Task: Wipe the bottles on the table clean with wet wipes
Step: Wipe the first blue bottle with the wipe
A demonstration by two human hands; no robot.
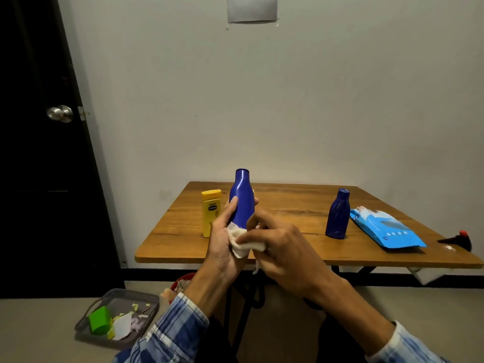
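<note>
My left hand (225, 237) grips a tall blue bottle (242, 197) by its lower body and holds it upright above the table's near edge. My right hand (282, 250) presses a white wet wipe (243, 243) against the bottle's base; the base itself is hidden by the wipe and fingers. A yellow bottle (210, 212) stands on the wooden table (288, 203) just left of the held one. A smaller dark blue bottle (337, 214) stands to the right, apart from both hands.
A blue wet-wipe pack (387, 229) lies on the table's right side, beside a black object with a red tip (457, 241). On the floor at lower left sits a grey tray (117, 318) with scraps. A red bin (183, 281) shows under the table. A dark door stands left.
</note>
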